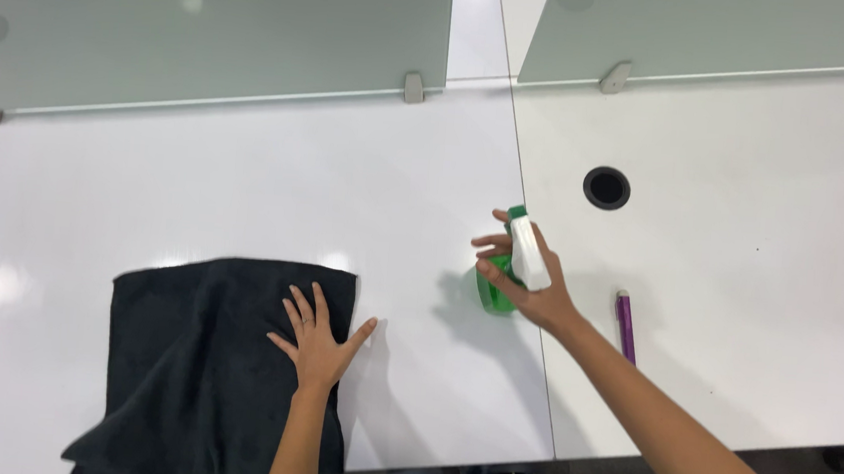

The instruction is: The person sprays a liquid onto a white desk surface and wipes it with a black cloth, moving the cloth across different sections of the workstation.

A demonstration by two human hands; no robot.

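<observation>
A white desk (196,179) filled most of the view, meeting a second white desk (762,254) along a thin seam, with frosted glass dividers (198,19) clipped along the far edge. A dark grey towel (201,370) lay spread on the near part of the left desk, its lower end hanging over the front edge. The left hand (318,344) rested flat on the towel's right side, fingers spread wide. The right hand (529,281) was wrapped around a green spray bottle (504,279) with a white trigger head, standing beside the seam. A round cable hole (607,187) sat beyond it. A purple pen (626,325) lay just right of the wrist.
</observation>
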